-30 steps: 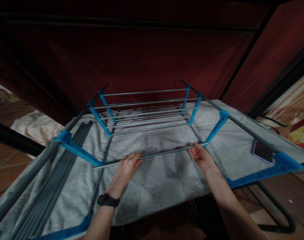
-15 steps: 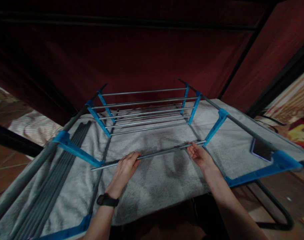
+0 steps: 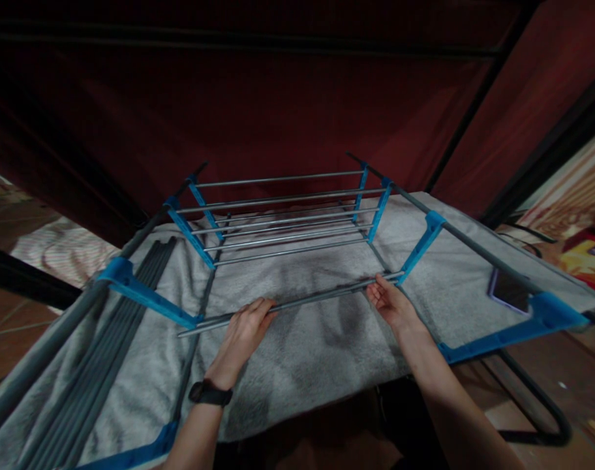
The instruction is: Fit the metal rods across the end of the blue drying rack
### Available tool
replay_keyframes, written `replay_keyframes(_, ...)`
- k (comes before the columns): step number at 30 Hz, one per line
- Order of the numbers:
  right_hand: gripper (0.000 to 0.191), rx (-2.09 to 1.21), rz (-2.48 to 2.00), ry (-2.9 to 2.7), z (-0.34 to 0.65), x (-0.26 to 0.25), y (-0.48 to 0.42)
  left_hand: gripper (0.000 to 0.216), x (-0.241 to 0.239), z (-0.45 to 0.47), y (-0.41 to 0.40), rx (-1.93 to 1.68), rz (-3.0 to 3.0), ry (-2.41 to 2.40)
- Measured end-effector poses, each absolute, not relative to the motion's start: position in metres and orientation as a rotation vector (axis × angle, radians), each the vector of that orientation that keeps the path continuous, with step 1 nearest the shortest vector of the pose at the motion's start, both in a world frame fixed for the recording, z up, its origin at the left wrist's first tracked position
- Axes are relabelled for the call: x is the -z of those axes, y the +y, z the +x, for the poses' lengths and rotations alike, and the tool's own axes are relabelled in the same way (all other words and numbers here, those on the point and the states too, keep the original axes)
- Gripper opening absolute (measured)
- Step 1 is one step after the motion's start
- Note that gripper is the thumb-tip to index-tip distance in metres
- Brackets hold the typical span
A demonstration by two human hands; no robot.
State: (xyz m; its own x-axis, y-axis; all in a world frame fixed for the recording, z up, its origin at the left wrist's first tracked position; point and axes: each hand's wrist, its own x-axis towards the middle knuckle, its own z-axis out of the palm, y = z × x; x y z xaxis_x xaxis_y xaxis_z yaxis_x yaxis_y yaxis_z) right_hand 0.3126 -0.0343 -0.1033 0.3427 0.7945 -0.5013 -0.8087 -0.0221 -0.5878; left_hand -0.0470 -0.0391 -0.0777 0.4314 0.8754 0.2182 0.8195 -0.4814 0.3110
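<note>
A thin grey metal rod (image 3: 321,297) crosses in front of me, slightly tilted, close alongside a second rod near the blue plastic brackets. My left hand (image 3: 250,324), with a black band on its wrist, is closed over the rod left of its middle. Near the right end, my right hand (image 3: 388,301) pinches the rod between thumb and curled fingers. The left blue bracket (image 3: 155,301) and right blue bracket (image 3: 421,249) lie just beyond the rod's held stretch. Behind is the rack frame (image 3: 285,197), with several rods fitted between blue brackets.
A grey blanket (image 3: 297,365) lies under the frame. Several loose grey tubes (image 3: 109,339) rest together at the left. A phone (image 3: 509,290) lies at the right, beneath the side tube. A dark red panel (image 3: 278,111) stands behind the rack.
Both hands stay at the same places on the rod. The whole view has shifted very slightly; the rod's left end sits marginally lower.
</note>
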Motion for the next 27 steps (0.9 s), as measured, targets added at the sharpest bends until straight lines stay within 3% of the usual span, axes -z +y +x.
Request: replay_keyframes(27,0.019,-1.323,-0.99,-0.02,0.309,0.105,-0.035,0.025,0.08,-0.049,-0.037,-0.493,2.704,1.601)
